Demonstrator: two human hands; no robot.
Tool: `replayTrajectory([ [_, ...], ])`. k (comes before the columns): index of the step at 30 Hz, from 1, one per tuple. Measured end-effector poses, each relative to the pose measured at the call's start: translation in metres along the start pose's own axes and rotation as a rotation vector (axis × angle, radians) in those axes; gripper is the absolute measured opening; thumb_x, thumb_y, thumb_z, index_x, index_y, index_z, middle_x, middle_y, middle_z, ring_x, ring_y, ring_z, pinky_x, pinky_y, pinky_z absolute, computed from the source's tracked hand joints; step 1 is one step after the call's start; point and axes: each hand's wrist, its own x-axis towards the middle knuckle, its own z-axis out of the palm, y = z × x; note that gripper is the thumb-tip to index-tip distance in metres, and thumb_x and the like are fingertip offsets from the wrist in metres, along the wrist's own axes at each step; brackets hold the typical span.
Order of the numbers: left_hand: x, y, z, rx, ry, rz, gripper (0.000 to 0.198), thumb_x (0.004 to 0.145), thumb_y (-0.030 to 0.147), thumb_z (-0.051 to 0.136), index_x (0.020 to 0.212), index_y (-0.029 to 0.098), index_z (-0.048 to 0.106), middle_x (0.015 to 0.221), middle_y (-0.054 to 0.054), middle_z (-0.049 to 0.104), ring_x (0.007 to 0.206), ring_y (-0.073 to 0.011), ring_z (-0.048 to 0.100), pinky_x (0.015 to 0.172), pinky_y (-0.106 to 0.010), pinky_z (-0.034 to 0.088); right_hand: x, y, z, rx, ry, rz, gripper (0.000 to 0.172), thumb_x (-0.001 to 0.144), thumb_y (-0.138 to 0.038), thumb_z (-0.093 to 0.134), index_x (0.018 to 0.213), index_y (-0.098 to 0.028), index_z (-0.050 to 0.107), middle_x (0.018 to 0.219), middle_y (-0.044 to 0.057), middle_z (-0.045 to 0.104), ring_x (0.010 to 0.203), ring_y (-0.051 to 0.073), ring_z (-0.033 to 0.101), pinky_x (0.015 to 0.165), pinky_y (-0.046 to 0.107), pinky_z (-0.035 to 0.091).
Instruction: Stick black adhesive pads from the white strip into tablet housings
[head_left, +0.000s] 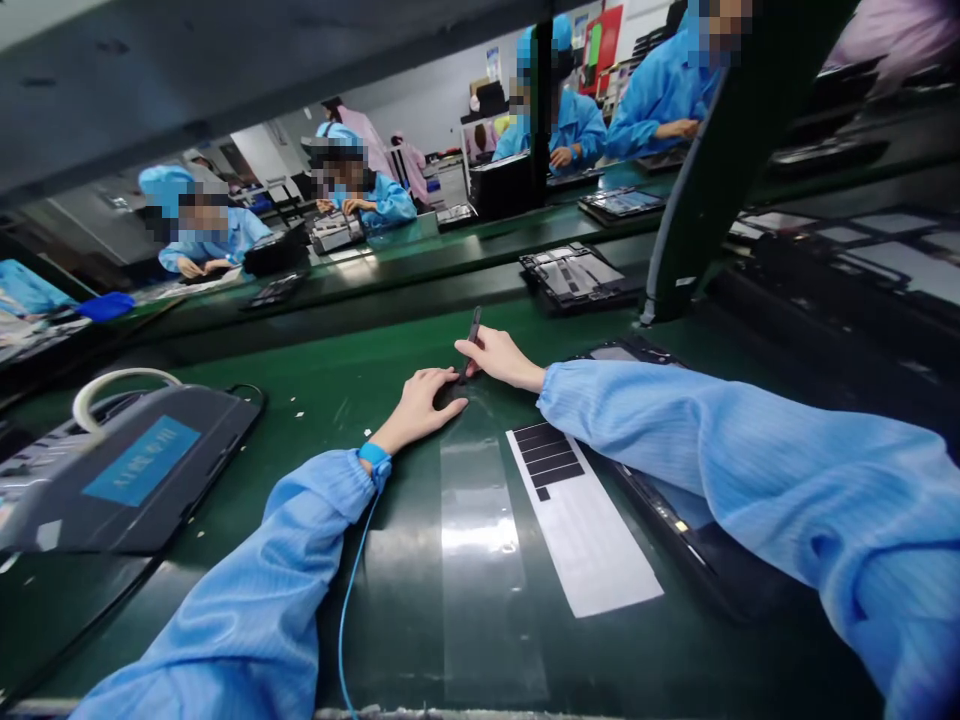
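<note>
My right hand (504,357) grips a pair of dark tweezers (475,325), held nearly upright with the lower end close to the green bench top. Just left of it, my left hand (421,408) rests low over the bench with thumb and fingers apart. A small dark piece (450,396) lies under its fingertips; its kind is hard to make out. Nearer me is a strip of clear film (480,560). Beside that lies a white sheet (600,545) bearing several black rectangular stickers (551,456).
A grey machine (187,455) with a blue label stands at left. A dark device panel (675,515) lies partly beneath my right sleeve. Another opened device (574,275) sits by the slanted green post (697,220). A blue cord (346,610) runs from my left wristband. Co-workers sit across the bench.
</note>
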Motion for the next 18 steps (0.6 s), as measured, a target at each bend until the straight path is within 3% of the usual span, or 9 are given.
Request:
replayTrajectory([
  [6,0.001,-0.001,0.004,-0.029,0.021,-0.006,0.041,0.079,0.043,0.054,0.113,0.019,0.052,0.122,-0.007,0.053,0.113,-0.0241,0.043,0.097,-0.042,0.033,0.0,0.001,0.003,-0.038,0.006,0.008,0.017,0.082,-0.026,0.052,0.07,-0.016,0.044,0.049,-0.002,0.055,0.055,0.013,0.061,0.062,0.024,0.048],
  [10,0.002,-0.002,0.004,-0.018,0.027,0.007,0.039,0.079,0.043,0.053,0.109,0.018,0.054,0.117,-0.008,0.056,0.11,-0.0246,0.045,0.095,-0.041,0.035,0.005,-0.023,-0.009,0.016,0.046,0.031,0.02,0.087,-0.028,0.046,0.071,-0.016,0.042,0.059,0.001,0.059,0.054,0.011,0.06,0.055,0.022,0.049],
  [14,0.003,-0.008,0.001,-0.029,0.018,0.033,0.038,0.079,0.042,0.052,0.109,0.018,0.053,0.118,-0.009,0.055,0.111,-0.0246,0.045,0.097,-0.042,0.034,-0.011,-0.058,-0.058,0.078,-0.08,0.04,0.022,0.086,-0.026,0.049,0.068,-0.014,0.045,0.057,0.0,0.057,0.05,0.009,0.058,0.05,0.021,0.049],
  [18,0.004,0.009,-0.004,-0.07,0.088,0.07,0.032,0.079,0.037,0.052,0.105,0.016,0.052,0.118,-0.011,0.054,0.111,-0.0247,0.047,0.097,-0.042,0.034,-0.07,-0.066,-0.11,-0.004,-0.242,0.132,0.024,0.083,-0.022,0.054,0.063,-0.013,0.046,0.048,-0.003,0.052,0.041,0.006,0.051,0.042,0.016,0.043],
])
